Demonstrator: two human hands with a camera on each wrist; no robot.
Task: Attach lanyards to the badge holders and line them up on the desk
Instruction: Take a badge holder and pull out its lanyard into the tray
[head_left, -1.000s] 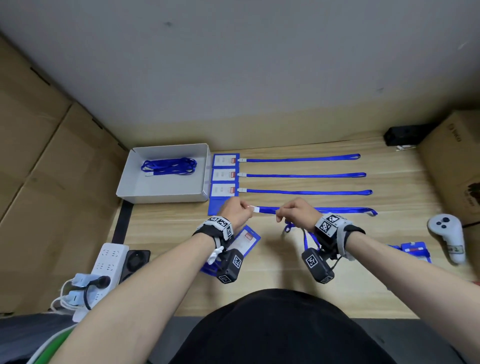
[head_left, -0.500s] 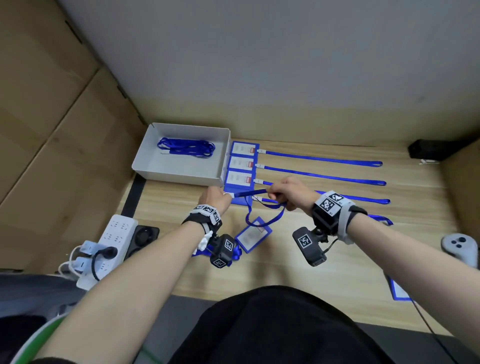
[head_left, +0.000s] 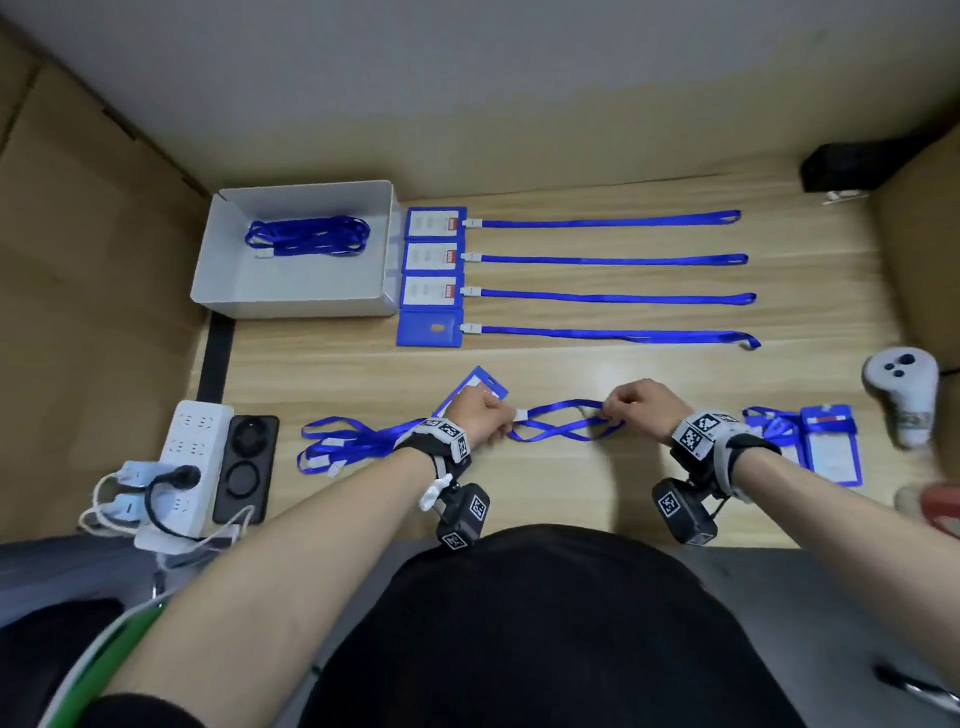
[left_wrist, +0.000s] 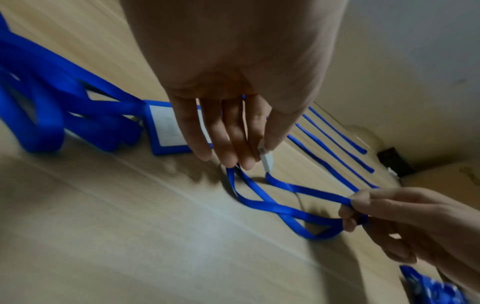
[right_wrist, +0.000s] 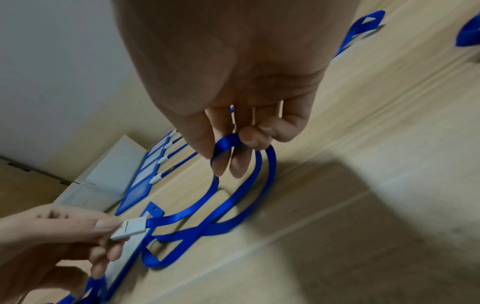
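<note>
A loose blue lanyard (head_left: 563, 423) lies twisted in loops on the wooden desk (head_left: 571, 493) between my hands. My left hand (head_left: 480, 415) pinches its white clip (left_wrist: 266, 160) between thumb and fingers. My right hand (head_left: 636, 410) pinches the ribbon's (right_wrist: 226, 144) far loop. A blue badge holder (head_left: 475, 382) lies under and behind my left hand, partly hidden. Several finished holders (head_left: 434, 257) with straight lanyards (head_left: 613, 260) are lined up at the back.
A white tray (head_left: 296, 299) at back left holds more lanyards (head_left: 309, 236). A lanyard pile (head_left: 343, 447) lies left of my left wrist. Spare holders (head_left: 828, 447) and a white controller (head_left: 904, 389) sit right. A power strip (head_left: 189, 452) lies at the left edge.
Both hands came back from the finished row toward me. They now hold a fresh lanyard low over the desk's near middle, and the fourth lanyard lies straight in the row.
</note>
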